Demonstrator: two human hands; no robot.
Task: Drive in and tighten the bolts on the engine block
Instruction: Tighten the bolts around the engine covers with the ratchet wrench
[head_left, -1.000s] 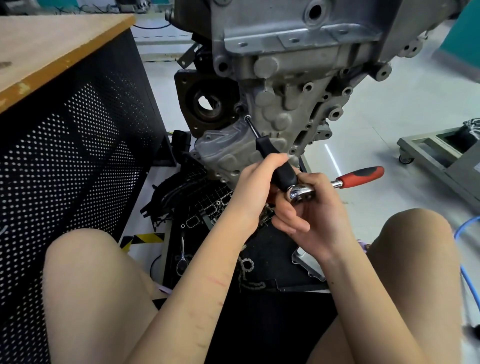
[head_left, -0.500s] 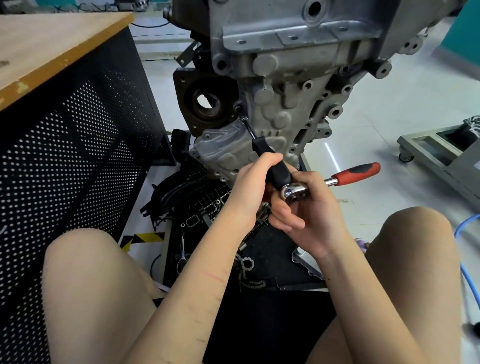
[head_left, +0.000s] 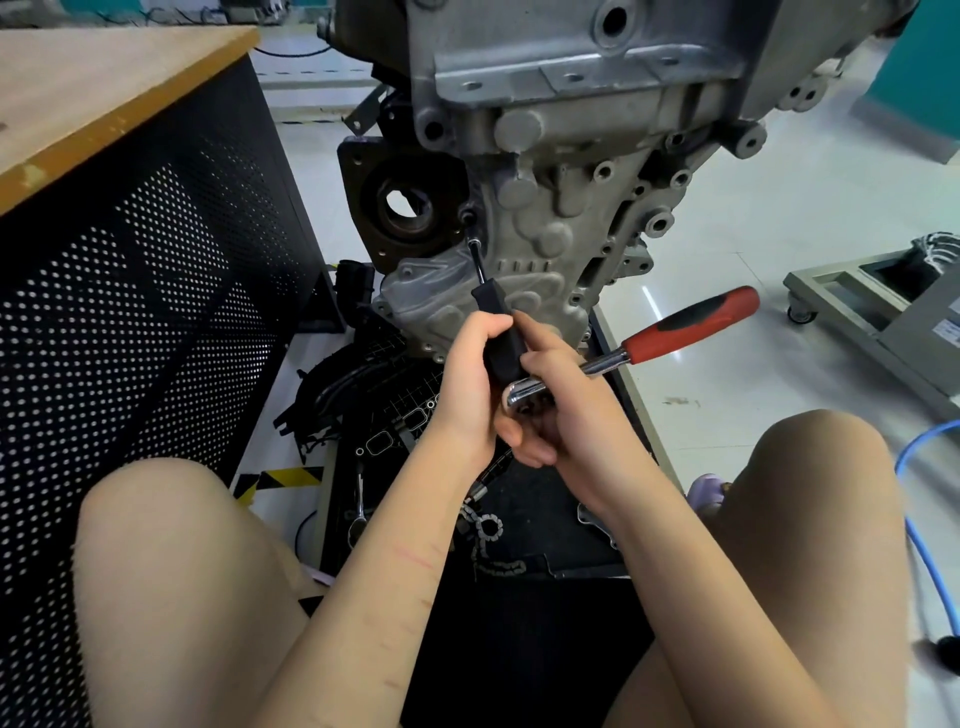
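Below the grey cast-metal engine block, left hand grips the black extension bar; right hand curls round the chrome, red-handled ratchet, tip at a bolt.

We are looking at a grey cast engine block hanging upright, its dark bolt sitting in the left edge, the ratchet extension's tip reaching it.
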